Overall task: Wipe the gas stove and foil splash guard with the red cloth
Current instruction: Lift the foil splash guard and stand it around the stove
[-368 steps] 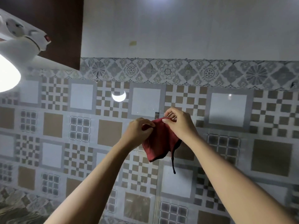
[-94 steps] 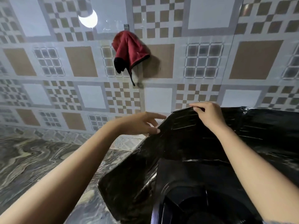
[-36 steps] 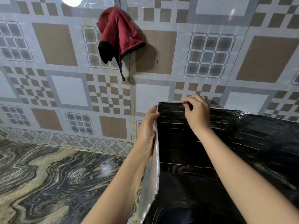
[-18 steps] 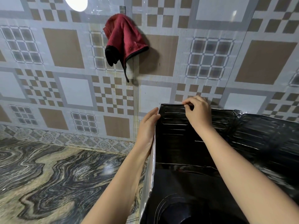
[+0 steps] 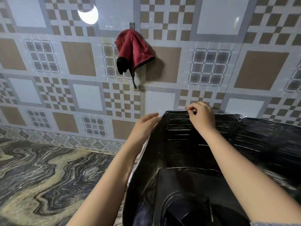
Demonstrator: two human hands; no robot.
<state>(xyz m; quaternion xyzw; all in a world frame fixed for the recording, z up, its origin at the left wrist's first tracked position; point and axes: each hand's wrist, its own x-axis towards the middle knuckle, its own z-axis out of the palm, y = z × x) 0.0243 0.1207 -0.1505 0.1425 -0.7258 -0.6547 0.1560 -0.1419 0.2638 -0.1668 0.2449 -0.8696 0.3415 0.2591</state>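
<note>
Patterned wall tiles [image 5: 211, 22] in grey, white and tan fill the upper part of the head view, with a lamp's reflection [image 5: 88, 14] shining on them; a swirled marble counter [image 5: 40, 176] runs along the lower left. The red cloth [image 5: 133, 49] hangs bunched from a small hook [image 5: 131, 27] on the wall, well above both hands and touched by neither.

At lower right stands the foil splash guard [image 5: 179, 137], its dark inner face turned toward the camera, wrapped round the back and left side of the gas stove [image 5: 187, 201]. The left hand [image 5: 145, 126] lies flat against the outside of the guard's left panel near the top corner, fingers straight and together. The right hand [image 5: 201, 118] has its fingers curled, pinching the top edge of the back panel.

No wiping is under way — the hands seem only to be squaring up the guard. With the cloth hung up, the wiping looks either finished or not begun; the glossy surfaces alone do not settle which.
</note>
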